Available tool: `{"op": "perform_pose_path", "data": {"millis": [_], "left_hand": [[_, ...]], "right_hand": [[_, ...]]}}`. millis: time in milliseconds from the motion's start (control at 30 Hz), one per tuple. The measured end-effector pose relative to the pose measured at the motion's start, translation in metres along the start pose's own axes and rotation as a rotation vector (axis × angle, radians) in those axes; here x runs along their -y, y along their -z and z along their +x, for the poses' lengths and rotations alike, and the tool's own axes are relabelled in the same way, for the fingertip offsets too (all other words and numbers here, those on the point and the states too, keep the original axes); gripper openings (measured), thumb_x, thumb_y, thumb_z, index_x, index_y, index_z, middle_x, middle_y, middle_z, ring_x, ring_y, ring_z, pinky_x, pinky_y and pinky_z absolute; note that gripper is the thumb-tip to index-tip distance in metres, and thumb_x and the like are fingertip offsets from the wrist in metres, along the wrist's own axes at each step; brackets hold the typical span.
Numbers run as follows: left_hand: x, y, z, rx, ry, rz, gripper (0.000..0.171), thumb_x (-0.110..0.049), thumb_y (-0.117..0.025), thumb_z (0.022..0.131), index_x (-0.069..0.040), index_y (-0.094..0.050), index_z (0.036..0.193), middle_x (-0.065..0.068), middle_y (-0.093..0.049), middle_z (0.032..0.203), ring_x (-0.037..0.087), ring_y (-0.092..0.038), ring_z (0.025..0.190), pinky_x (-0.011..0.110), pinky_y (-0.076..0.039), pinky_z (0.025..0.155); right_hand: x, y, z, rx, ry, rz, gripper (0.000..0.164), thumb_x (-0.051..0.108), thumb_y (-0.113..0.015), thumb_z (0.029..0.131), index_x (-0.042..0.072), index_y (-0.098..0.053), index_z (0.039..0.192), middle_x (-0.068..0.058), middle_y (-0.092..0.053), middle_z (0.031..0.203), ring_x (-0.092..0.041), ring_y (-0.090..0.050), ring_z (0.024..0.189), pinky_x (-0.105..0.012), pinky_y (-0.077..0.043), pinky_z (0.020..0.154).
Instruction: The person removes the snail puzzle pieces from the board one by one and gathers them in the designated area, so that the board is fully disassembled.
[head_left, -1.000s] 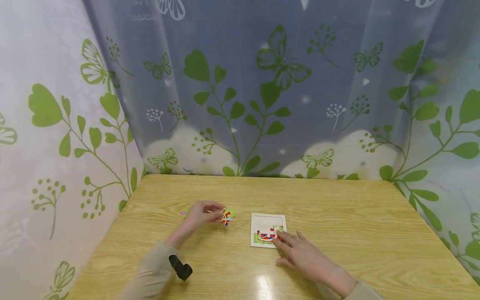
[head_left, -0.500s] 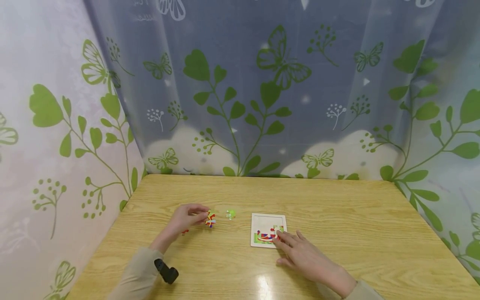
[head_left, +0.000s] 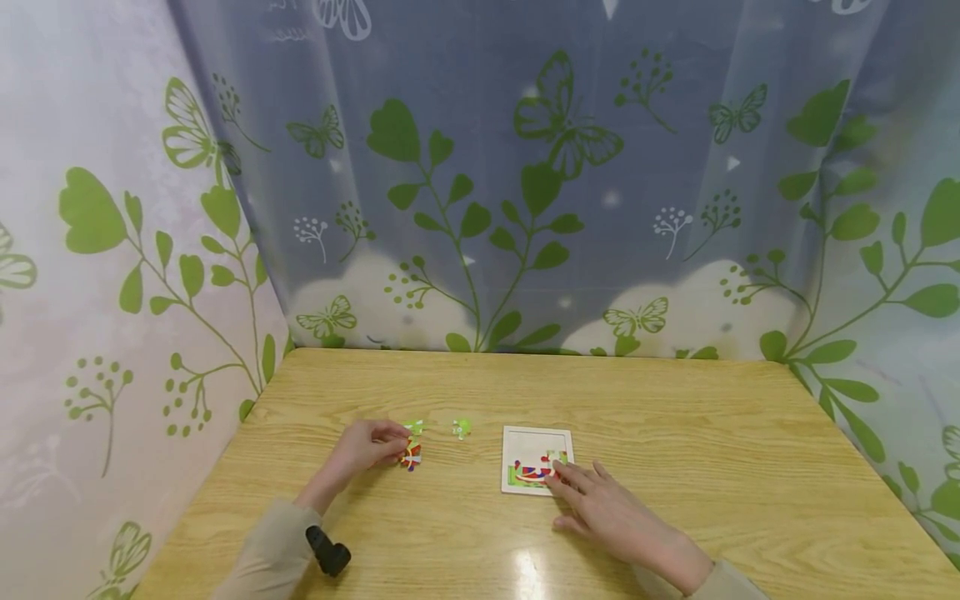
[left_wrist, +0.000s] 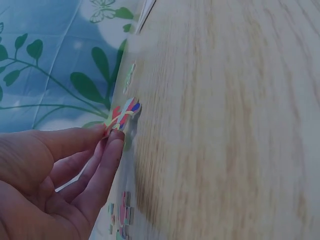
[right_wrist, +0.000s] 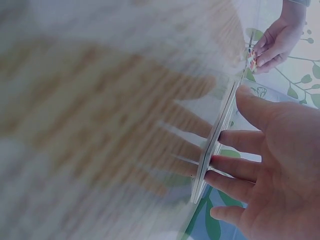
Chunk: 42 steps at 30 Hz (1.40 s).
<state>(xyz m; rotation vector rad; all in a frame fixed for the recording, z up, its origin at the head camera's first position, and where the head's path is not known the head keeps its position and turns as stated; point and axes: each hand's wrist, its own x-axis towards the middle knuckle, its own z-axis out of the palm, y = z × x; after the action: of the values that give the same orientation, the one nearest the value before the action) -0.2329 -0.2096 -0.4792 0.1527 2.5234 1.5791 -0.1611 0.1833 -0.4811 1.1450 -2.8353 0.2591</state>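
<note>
My left hand (head_left: 367,450) pinches a red jigsaw piece (head_left: 412,454) with yellow, white and blue markings between thumb and fingertips. In the left wrist view the piece (left_wrist: 124,114) is tilted, close over the wooden table. Just beyond it lies a green jigsaw piece (head_left: 415,427), and another green piece (head_left: 461,429) sits farther right. A square white puzzle tray (head_left: 506,450) has fitted red, blue and green pieces (head_left: 531,474) along its lower part. My right hand (head_left: 607,512) rests its outstretched fingers on the tray's lower right corner, partly covering the pieces there.
Several more jigsaw pieces (left_wrist: 122,212) show below the left hand in its wrist view, hidden by that hand in the head view. The wooden table (head_left: 660,417) ends at a patterned curtain (head_left: 480,250) at the back and sides.
My left hand has moved left and a little nearer with the red jigsaw piece, uncovering the green pieces behind it. The right hand and the tray have stayed in place.
</note>
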Motion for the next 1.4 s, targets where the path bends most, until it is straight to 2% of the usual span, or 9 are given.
{"op": "perform_pose_path", "data": {"millis": [67,300,433,667,1100,1267,1400], "left_hand": [[0.0006,-0.0006,-0.0007,-0.006,0.0,0.02,0.019,-0.005,-0.071,0.094,0.006,-0.072,0.109,0.01,-0.073,0.093,0.015,-0.069,0.079,0.029,-0.06,0.07],[0.0012,-0.0038,0.0006,-0.06,-0.058,0.209,0.018,-0.007,-0.081,0.085,-0.002,-0.076,0.101,0.005,-0.075,0.086,0.011,-0.067,0.076,0.022,-0.05,0.064],[0.0013,-0.0047,0.0021,-0.072,-0.069,0.264,0.017,-0.005,-0.082,0.084,-0.003,-0.077,0.1,0.004,-0.075,0.085,0.014,-0.07,0.077,0.024,-0.053,0.066],[-0.0007,-0.0043,0.0022,-0.062,-0.038,0.289,0.015,-0.005,-0.081,0.084,-0.005,-0.078,0.099,-0.001,-0.073,0.083,0.013,-0.068,0.075,0.029,-0.056,0.067],[0.0019,-0.003,0.0047,-0.035,-0.065,0.286,0.015,0.001,-0.08,0.084,-0.004,-0.078,0.097,0.0,-0.072,0.083,0.014,-0.068,0.076,0.03,-0.057,0.07],[0.0,-0.002,0.0059,-0.038,-0.077,0.315,0.011,-0.003,-0.08,0.085,-0.006,-0.078,0.096,-0.001,-0.072,0.084,0.013,-0.066,0.077,0.031,-0.056,0.071],[-0.0038,-0.0009,0.0076,-0.07,-0.097,0.34,0.007,-0.011,-0.077,0.09,-0.008,-0.078,0.096,0.001,-0.074,0.089,0.016,-0.068,0.08,0.031,-0.056,0.069]], "right_hand": [[-0.0004,0.0,-0.0002,-0.001,0.002,0.001,0.055,0.037,-0.062,0.1,0.001,-0.057,0.142,-0.024,-0.05,0.148,-0.04,-0.052,0.133,-0.064,-0.037,0.109],[-0.0008,0.0012,-0.0011,-0.021,0.021,-0.005,0.055,0.038,-0.061,0.101,0.0,-0.058,0.14,-0.025,-0.052,0.145,-0.041,-0.055,0.129,-0.065,-0.039,0.106],[-0.0008,0.0009,-0.0008,-0.016,0.013,-0.002,0.055,0.037,-0.062,0.1,0.0,-0.058,0.141,-0.024,-0.051,0.146,-0.04,-0.054,0.131,-0.064,-0.039,0.108],[-0.0011,0.0007,-0.0011,-0.023,0.018,-0.008,0.055,0.039,-0.061,0.1,0.0,-0.059,0.14,-0.024,-0.053,0.145,-0.041,-0.055,0.129,-0.065,-0.04,0.106],[-0.0009,0.0012,-0.0008,-0.019,0.016,-0.006,0.057,0.042,-0.06,0.1,0.001,-0.059,0.14,-0.024,-0.052,0.146,-0.041,-0.054,0.13,-0.065,-0.04,0.106],[-0.0002,0.0018,-0.0014,-0.011,0.006,0.012,0.055,0.038,-0.06,0.101,0.0,-0.058,0.141,-0.024,-0.051,0.147,-0.041,-0.052,0.132,-0.065,-0.038,0.108],[-0.0001,0.0016,-0.0016,-0.014,0.007,0.025,0.055,0.038,-0.06,0.101,0.0,-0.058,0.141,-0.024,-0.051,0.147,-0.041,-0.052,0.132,-0.065,-0.038,0.107]]}}
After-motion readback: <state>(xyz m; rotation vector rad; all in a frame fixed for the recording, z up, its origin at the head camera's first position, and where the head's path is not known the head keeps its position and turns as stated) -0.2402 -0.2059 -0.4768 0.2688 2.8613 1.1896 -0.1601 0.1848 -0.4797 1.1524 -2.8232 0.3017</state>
